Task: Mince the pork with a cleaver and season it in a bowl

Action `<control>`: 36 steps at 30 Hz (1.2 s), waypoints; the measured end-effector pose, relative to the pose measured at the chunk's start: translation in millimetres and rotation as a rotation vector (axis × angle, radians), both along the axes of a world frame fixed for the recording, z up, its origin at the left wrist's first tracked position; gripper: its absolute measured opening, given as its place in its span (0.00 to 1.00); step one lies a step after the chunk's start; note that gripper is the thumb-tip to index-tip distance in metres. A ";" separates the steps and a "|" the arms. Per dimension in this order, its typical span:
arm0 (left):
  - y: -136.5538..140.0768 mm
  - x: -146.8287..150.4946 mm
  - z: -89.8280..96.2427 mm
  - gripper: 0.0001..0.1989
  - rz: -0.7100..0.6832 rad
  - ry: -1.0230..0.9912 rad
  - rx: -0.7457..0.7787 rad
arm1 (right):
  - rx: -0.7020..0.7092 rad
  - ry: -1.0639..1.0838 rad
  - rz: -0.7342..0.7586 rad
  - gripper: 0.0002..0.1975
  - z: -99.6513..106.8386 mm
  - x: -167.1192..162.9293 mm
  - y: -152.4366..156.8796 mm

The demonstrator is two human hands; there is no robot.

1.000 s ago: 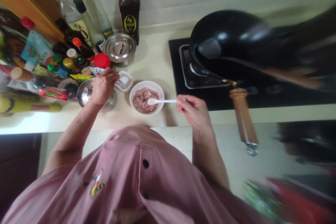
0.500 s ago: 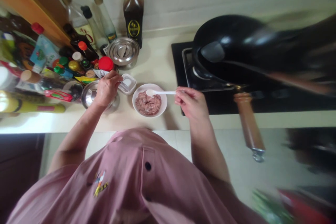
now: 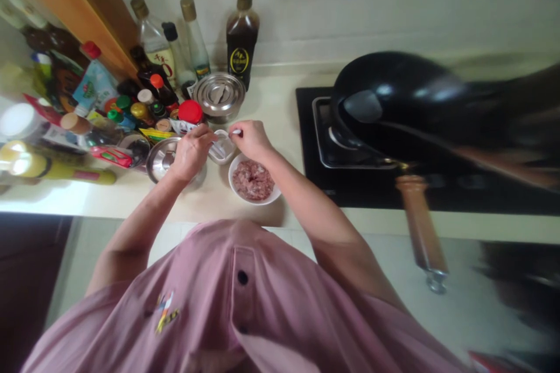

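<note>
My right hand (image 3: 251,139) is closed around a white spoon (image 3: 237,132). The end of its handle shows at the fingers, and its scoop end is hard to make out against a small white box (image 3: 224,154). The fingers of my left hand (image 3: 192,151) pinch the left edge of that box, which stands uncovered with white content inside. Just below my right wrist sits a white bowl (image 3: 254,203) of raw minced meat (image 3: 252,179). A steel bowl (image 3: 158,160) lies partly hidden behind my left hand.
Bottles and jars crowd the left of the counter, among them a red-capped jar (image 3: 190,112). A lidded steel pot (image 3: 220,93) and a dark sauce bottle (image 3: 242,46) stand behind. On the right, a black wok (image 3: 394,87) with a spatula (image 3: 363,106) rests on the stove.
My right hand has moved left with the spoon, from above the meat bowl to the white box. My left hand stays at the box's edge. The view has shifted slightly.
</note>
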State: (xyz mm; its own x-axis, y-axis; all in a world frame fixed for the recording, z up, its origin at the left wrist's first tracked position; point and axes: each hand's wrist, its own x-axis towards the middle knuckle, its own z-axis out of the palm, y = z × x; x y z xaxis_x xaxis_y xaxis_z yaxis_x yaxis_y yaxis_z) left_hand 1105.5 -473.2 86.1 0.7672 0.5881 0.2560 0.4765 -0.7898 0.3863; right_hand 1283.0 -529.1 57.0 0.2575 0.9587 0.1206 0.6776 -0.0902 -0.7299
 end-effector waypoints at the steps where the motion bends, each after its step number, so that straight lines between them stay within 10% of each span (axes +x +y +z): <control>1: -0.2 -0.3 -0.2 0.13 0.001 -0.001 -0.002 | -0.005 -0.030 0.008 0.11 0.1 0.1 -0.6; 13: -0.7 0.1 2.2 0.13 0.007 0.008 0.022 | -0.123 0.078 -0.003 0.11 -12.6 -0.8 -5.9; 22: -0.4 -1.1 1.2 0.11 -0.010 -0.016 0.040 | -0.032 0.579 -0.242 0.07 -24.3 25.6 -17.2; 28: 0.0 -1.0 -0.1 0.12 -0.007 -0.009 0.044 | 0.070 0.974 -0.275 0.09 -8.8 46.4 -56.6; 36: 1.9 -0.7 -1.8 0.12 -0.013 0.006 0.043 | 0.139 0.947 -0.406 0.10 -0.6 61.6 -125.7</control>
